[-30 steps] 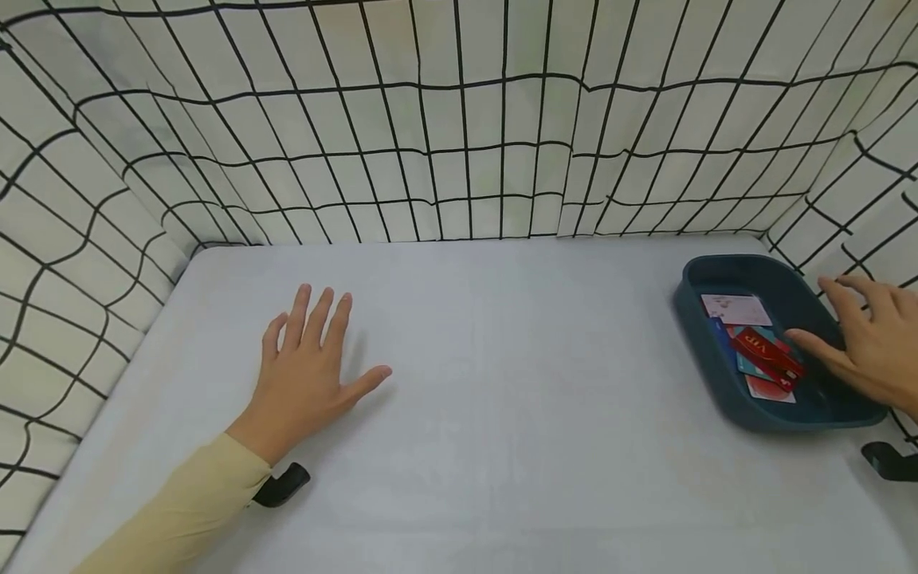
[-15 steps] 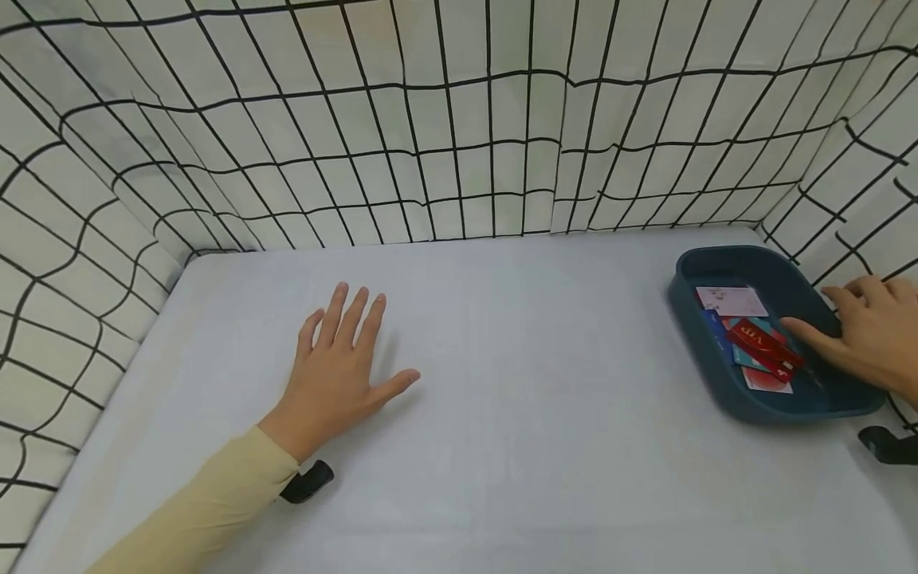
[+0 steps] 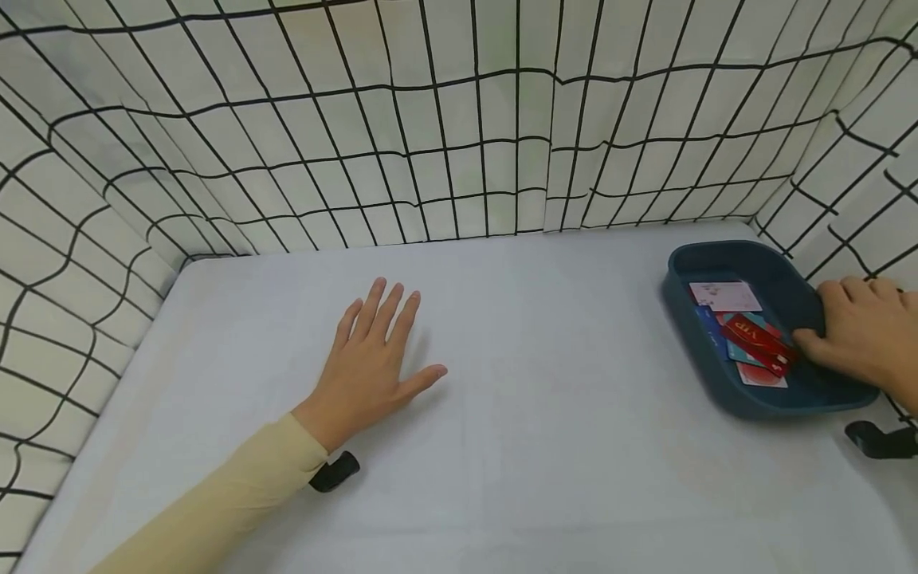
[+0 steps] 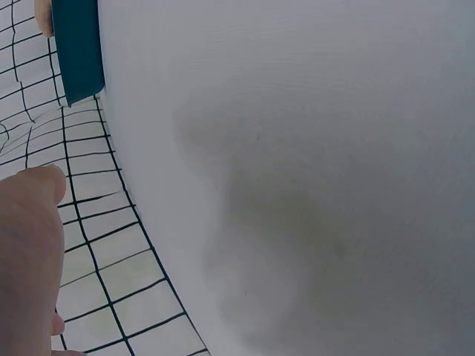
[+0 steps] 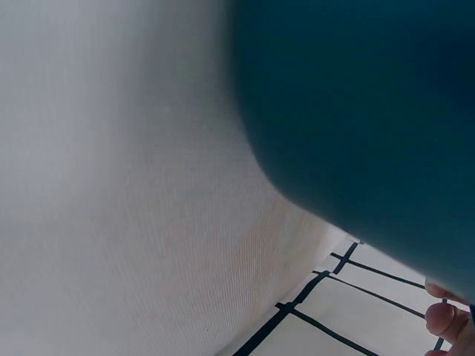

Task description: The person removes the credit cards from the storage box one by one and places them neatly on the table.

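Reads "VIP" in gold letters on the red card [image 3: 757, 344] inside the dark blue bin [image 3: 690, 338]. Shows marks too small to read on the pale card [image 3: 727, 296] toward the bin's far wall, and on the red card's other end.

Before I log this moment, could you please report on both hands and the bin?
Right hand gripping blue bin. Left hand spread over table, holding nothing. Bin upright, cards inside. Gridded wall close beside bin.
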### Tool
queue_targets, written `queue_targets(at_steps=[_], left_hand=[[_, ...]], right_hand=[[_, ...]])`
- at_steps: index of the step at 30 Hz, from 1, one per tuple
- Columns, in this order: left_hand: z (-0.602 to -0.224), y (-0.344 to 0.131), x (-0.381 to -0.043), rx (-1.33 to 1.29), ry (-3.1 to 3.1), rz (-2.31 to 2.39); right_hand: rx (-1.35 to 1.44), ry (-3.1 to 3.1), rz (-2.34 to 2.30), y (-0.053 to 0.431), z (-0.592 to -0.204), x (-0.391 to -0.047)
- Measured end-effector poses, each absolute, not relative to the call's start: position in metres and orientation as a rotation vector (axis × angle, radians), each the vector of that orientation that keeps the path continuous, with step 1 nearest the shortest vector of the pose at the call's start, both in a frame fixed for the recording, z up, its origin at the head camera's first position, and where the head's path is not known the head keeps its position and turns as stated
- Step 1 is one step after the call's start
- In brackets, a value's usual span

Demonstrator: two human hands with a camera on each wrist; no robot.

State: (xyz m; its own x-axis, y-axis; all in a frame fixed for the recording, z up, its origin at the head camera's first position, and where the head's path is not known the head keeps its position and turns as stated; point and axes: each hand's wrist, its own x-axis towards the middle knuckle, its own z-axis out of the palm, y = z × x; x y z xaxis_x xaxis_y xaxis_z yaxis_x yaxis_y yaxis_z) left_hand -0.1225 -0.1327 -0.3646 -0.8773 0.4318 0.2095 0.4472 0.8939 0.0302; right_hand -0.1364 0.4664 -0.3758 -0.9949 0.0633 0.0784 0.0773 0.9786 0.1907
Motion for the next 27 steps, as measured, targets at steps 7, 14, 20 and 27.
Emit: queue_targets(at_steps=[7, 14, 20, 27], left_hand=[[-0.367, -0.121, -0.125, -0.714, -2.847, -0.12], [-0.369, -0.11, -0.125, -0.741, -2.843, -0.142], [-0.37, -0.101, -0.126, -0.767, -2.839, -0.14], [-0.372, -0.094, -0.126, -0.781, -2.834, -0.152]], right_hand=[[-0.081, -3.041, -0.031, 0.464, -0.38, -0.139], [-0.172, -3.047, 0.131, 0.46, -0.381, -0.137], [-0.214, -3.059, 0.184, 0.46, -0.381, -0.135], [-0.223, -3.073, 0.19, 0.455, -0.378, -0.13]])
